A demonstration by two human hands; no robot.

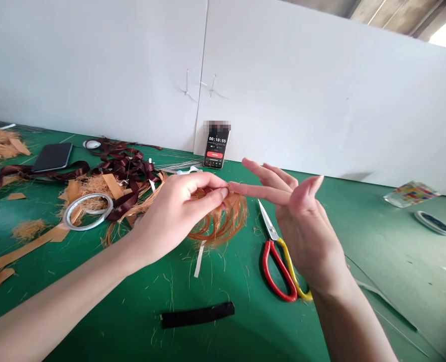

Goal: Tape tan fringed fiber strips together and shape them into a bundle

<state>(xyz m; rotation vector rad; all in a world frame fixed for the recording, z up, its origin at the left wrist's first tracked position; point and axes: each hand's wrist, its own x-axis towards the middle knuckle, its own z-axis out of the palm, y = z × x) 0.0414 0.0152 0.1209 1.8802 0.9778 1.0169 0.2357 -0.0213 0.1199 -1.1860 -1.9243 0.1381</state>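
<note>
The left hand (174, 216) comes in from the lower left of the frame and has a narrow grip, with thumb and fingers pinched on a bunch of orange fibres (219, 223) that hangs and fans out just to the right of the hand, above the middle of the bench. The right hand (306, 221) is raised at centre right with an open grip, holding nothing that can be seen. Its fingers are spread, and its pointing finger stretches across to touch the left fingertips at the top of the bunch. Just below the right hand lie scissors (279, 271) with red and yellow handles, their blades pointing up toward the bunch. A thin white strip (199, 259) lies under the fibres, and a black strip (196, 314) lies near the bottom edge of the frame. The green bench (358, 241) is dotted with loose fibre bits. To the upper left of the hands are a tangle of dark red ribbon (125, 166), a roll of clear tape (88, 211), tan strips (19, 251), a heap of pale fibres (0, 143) and a dark phone (52, 156). A second phone (216, 145), showing a timer, leans against a white board (321, 90) at the back. At the far right are a clear box (411, 194) and a round reel (433, 222).
</note>
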